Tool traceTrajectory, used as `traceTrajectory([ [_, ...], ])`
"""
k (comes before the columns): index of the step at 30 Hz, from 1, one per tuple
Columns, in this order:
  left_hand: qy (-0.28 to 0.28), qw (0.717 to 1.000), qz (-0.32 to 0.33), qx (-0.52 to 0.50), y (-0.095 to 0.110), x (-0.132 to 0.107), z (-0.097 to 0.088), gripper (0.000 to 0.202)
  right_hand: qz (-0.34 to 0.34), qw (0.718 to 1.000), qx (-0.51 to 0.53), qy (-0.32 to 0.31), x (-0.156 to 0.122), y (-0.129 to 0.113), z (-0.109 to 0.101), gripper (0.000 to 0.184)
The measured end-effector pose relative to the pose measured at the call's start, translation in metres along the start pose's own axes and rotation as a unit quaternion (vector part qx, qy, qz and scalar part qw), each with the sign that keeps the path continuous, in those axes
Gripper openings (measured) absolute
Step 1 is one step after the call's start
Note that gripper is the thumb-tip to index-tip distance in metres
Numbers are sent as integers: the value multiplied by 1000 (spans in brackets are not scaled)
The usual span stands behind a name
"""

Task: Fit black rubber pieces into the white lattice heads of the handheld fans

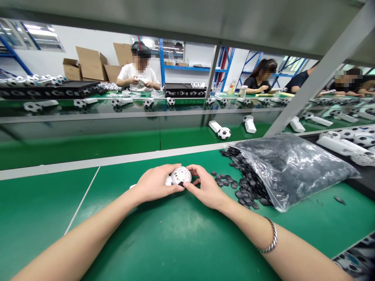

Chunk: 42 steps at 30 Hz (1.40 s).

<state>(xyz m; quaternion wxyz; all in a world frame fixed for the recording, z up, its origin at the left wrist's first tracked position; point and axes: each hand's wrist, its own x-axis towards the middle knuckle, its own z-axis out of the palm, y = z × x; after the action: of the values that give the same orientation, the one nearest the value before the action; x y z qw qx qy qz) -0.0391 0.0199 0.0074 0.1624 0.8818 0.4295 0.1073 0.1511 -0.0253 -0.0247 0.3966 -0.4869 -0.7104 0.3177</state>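
2 fingers-full hands work close together: left hand (pixel 155 183) clenches around a white perforated ball (pixel 181 175), handle (pixel 168 180) pointing left; right hand (pixel 206 188) pinches a black patch (pixel 181 184) at its lower edge.

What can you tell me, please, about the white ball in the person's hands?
The white ball is a round, plastic-looking shell pierced with a pattern of holes, with a small black piece at its lower edge. A white handle runs out leftward under the left hand. That hand and the right hand both grip it; whether it touches the green bench is unclear.
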Motion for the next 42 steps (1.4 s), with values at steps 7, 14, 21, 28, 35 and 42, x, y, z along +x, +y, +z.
traceTrajectory([
  [7,1,999,-19,-50,0,2,-1,62,12,1000,10,6,0,-4,4,35],
  [14,-12,999,-16,-48,3,2,-2,61,22,999,14,33,12,7,-24,24],
  [21,13,998,49,45,-13,6,-9,55,50,963,-265,34,15,18,-59,4],
  [28,50,992,74,87,-12,8,-1,60,96,950,-294,-46,14,11,-50,5],
  [35,58,992,92,62,-13,9,3,59,33,983,-180,-16,13,8,-46,11],
  [42,21,995,85,40,-12,8,4,61,-65,995,-72,-16,6,-13,-35,10],
])
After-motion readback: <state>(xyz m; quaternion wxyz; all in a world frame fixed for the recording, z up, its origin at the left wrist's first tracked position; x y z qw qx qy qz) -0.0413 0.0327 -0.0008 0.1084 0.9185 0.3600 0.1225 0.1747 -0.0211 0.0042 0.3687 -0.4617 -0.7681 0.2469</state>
